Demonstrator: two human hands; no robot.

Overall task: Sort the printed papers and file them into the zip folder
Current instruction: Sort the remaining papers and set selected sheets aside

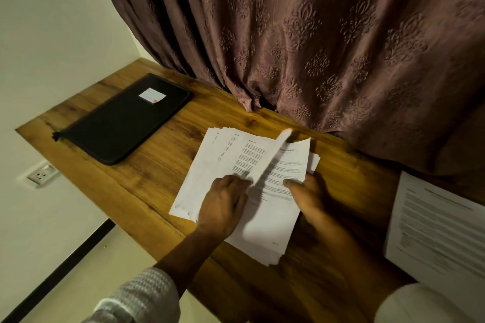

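We count 1 folder [123, 118], black, shut, white label unreadable, far left on surface [162, 178] | 2 paper lots: fanned papers [217, 165] mid-surface, one sheet [273, 157] raised, blurred; pile [433, 231] right | print illegible | left hand [223, 204] on papers, grip unclear | right hand [307, 194] grip clamps papers' right edge

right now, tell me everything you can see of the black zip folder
The zip folder is a flat black rectangular case with rounded corners, fabric-like. It lies closed and angled on the wooden table, far left, apart from the printed papers. A small white label with a red mark sits near its far end; a zip pull sticks out at its near left corner. Only the table touches it.
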